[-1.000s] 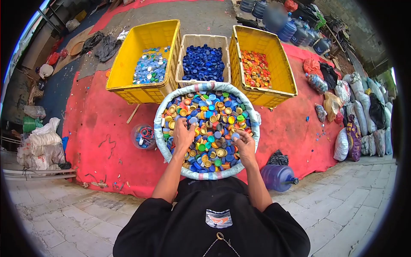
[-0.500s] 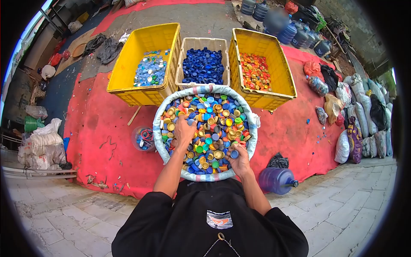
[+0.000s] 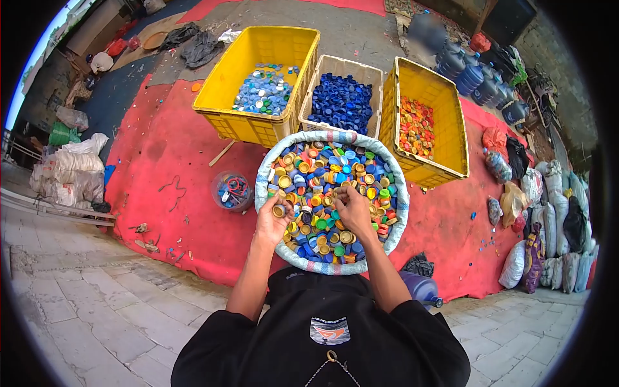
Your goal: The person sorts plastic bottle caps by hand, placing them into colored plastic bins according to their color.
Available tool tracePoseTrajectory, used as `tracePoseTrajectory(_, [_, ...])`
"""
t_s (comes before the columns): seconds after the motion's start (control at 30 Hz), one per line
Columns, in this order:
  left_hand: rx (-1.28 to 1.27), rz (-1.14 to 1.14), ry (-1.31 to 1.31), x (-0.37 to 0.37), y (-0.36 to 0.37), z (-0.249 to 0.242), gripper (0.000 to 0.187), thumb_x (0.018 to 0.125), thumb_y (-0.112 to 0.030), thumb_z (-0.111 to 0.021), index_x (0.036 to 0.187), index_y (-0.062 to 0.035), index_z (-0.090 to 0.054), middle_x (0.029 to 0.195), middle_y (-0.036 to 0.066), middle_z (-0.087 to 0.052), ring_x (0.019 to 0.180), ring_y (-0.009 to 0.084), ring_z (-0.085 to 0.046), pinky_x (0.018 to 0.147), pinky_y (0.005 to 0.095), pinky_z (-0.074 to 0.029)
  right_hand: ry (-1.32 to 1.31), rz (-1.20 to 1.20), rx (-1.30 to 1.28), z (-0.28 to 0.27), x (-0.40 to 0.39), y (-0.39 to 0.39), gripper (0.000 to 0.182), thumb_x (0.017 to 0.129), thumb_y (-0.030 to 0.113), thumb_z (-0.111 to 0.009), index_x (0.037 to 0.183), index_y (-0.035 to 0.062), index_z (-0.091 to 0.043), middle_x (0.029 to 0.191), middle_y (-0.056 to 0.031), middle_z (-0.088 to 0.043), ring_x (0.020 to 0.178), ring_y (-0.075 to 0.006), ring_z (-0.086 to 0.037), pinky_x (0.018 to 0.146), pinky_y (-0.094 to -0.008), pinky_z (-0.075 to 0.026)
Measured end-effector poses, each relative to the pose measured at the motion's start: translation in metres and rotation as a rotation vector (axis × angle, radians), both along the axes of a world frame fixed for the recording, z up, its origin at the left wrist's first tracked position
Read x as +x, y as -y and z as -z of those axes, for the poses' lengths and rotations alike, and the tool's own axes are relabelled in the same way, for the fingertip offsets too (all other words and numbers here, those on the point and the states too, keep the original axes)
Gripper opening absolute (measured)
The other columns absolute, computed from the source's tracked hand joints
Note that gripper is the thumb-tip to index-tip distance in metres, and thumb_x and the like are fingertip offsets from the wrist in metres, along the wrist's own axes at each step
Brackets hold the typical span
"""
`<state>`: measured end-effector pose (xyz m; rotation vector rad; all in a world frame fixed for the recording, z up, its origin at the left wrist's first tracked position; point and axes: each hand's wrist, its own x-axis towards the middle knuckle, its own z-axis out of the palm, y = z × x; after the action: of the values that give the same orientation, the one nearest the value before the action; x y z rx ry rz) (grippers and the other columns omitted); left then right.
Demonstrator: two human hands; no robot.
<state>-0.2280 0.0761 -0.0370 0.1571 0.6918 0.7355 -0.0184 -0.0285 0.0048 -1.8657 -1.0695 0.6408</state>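
Observation:
A round basin with a padded cloth rim [image 3: 263,177] stands right in front of me, heaped with mixed-colour plastic bottle caps [image 3: 322,222]. Over its left side, my left hand [image 3: 273,222] is turned palm up, with curled fingers holding gold-coloured bottle caps [image 3: 278,211]. My right hand [image 3: 354,211] is low over the middle of the heap, thumb and fingers pinched at a bottle cap that they partly hide. Just beyond the basin are a yellow crate [image 3: 213,97] of light-blue caps, a whitish crate [image 3: 380,80] of dark-blue caps and another yellow crate [image 3: 456,122] of orange-red caps.
A clear tub [image 3: 233,191] with a red item sits left of the basin on the red ground sheet [image 3: 174,226]. A large water bottle [image 3: 420,287] lies at my right. Filled sacks [image 3: 554,213] line the right side, and several water jugs [image 3: 469,79] stand behind.
My left hand has lifted out of the heap to the basin's left side with gold caps. My right hand has moved up to the middle; its blue cap no longer shows. The view has shifted.

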Motion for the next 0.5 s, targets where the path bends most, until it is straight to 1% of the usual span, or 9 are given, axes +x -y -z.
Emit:
tracePoseTrajectory(0.03, [0.005,-0.022,-0.063,-0.003,0.009,-0.018,0.016,0.094,-0.021,-0.058,0.093,-0.0059,-0.054,0.078,0.005,-0.060,0.071,0.0178,-0.061,0.064,0.0302,-0.054,0.053,-0.051,-0.028,0.000,0.001,-0.012,0.022,0.080,0.009,-0.065,0.099,0.0003,-0.061,0.092,-0.0167,-0.070,0.077,-0.0306,-0.068,0.069,-0.0386,-0.053])
tracePoseTrajectory(0.07, [-0.009,-0.061,-0.107,-0.006,0.014,-0.017,0.015,0.093,-0.022,-0.060,0.092,-0.0074,-0.056,0.075,0.003,-0.060,0.068,0.0161,-0.061,0.063,0.0300,-0.054,0.107,-0.103,-0.056,0.002,0.001,-0.022,0.023,0.080,0.008,-0.064,0.101,0.0005,-0.060,0.094,-0.0175,-0.070,0.082,-0.0332,-0.068,0.071,-0.0408,-0.053])
tracePoseTrajectory(0.13, [-0.039,-0.076,-0.116,-0.016,0.021,-0.019,0.017,0.093,-0.024,-0.060,0.088,-0.0079,-0.057,0.076,0.003,-0.061,0.067,0.0161,-0.061,0.064,0.0299,-0.054,0.213,-0.184,-0.051,0.013,0.001,-0.039,0.027,0.079,0.007,-0.063,0.105,0.0012,-0.059,0.097,-0.0180,-0.069,0.086,-0.0357,-0.067,0.074,-0.0430,-0.052])
tracePoseTrajectory(0.17, [-0.014,-0.079,-0.115,-0.023,0.025,-0.015,0.020,0.094,-0.026,-0.058,0.088,-0.0069,-0.059,0.080,0.004,-0.062,0.072,0.0164,-0.062,0.066,0.0300,-0.054,0.252,-0.221,-0.039,0.017,0.002,-0.046,0.029,0.079,0.007,-0.063,0.107,0.0022,-0.058,0.099,-0.0181,-0.069,0.090,-0.0371,-0.066,0.077,-0.0442,-0.052])
tracePoseTrajectory(0.27, [-0.023,-0.113,-0.080,-0.034,0.034,-0.017,0.027,0.096,-0.030,-0.055,0.091,-0.0036,-0.059,0.087,0.007,-0.062,0.077,0.0165,-0.062,0.069,0.0311,-0.053,0.314,-0.255,-0.061,0.030,-0.002,-0.059,0.027,0.080,0.010,-0.062,0.106,0.0032,-0.059,0.094,-0.0190,-0.069,0.087,-0.0380,-0.065,0.075,-0.0461,-0.051])
tracePoseTrajectory(0.3, [0.002,-0.103,-0.035,-0.039,0.036,-0.018,0.028,0.097,-0.027,-0.051,0.099,-0.0006,-0.059,0.093,0.010,-0.063,0.083,0.0190,-0.063,0.074,0.0324,-0.054,0.331,-0.267,-0.074,0.034,-0.002,-0.061,0.027,0.080,0.010,-0.062,0.106,0.0032,-0.059,0.093,-0.0192,-0.069,0.086,-0.0381,-0.065,0.074,-0.0465,-0.051])
tracePoseTrajectory(0.4, [-0.002,-0.136,-0.026,-0.042,0.041,-0.022,0.027,0.096,-0.022,-0.049,0.106,0.0017,-0.059,0.097,0.012,-0.065,0.089,0.0224,-0.064,0.080,0.0349,-0.055,0.366,-0.286,-0.104,0.043,-0.004,-0.064,0.025,0.081,0.011,-0.060,0.105,0.0032,-0.060,0.089,-0.0196,-0.069,0.084,-0.0385,-0.065,0.073,-0.0476,-0.051])
tracePoseTrajectory(0.43, [0.014,-0.128,0.025,-0.044,0.042,-0.019,0.029,0.095,-0.017,-0.048,0.113,0.0038,-0.056,0.106,0.015,-0.063,0.096,0.0248,-0.064,0.087,0.0373,-0.054,0.371,-0.286,-0.107,0.042,-0.005,-0.064,0.024,0.081,0.010,-0.060,0.104,0.0032,-0.060,0.089,-0.0198,-0.068,0.084,-0.0387,-0.065,0.072,-0.0479,-0.051])
tracePoseTrajectory(0.5, [0.024,-0.146,0.006,-0.042,0.044,-0.022,0.031,0.095,-0.015,-0.047,0.117,0.0059,-0.053,0.110,0.016,-0.060,0.101,0.0268,-0.062,0.091,0.0386,-0.052,0.363,-0.280,-0.093,0.040,-0.007,-0.063,0.025,0.080,0.007,-0.061,0.105,0.0030,-0.060,0.086,-0.0197,-0.068,0.082,-0.0377,-0.066,0.071,-0.0461,-0.051])
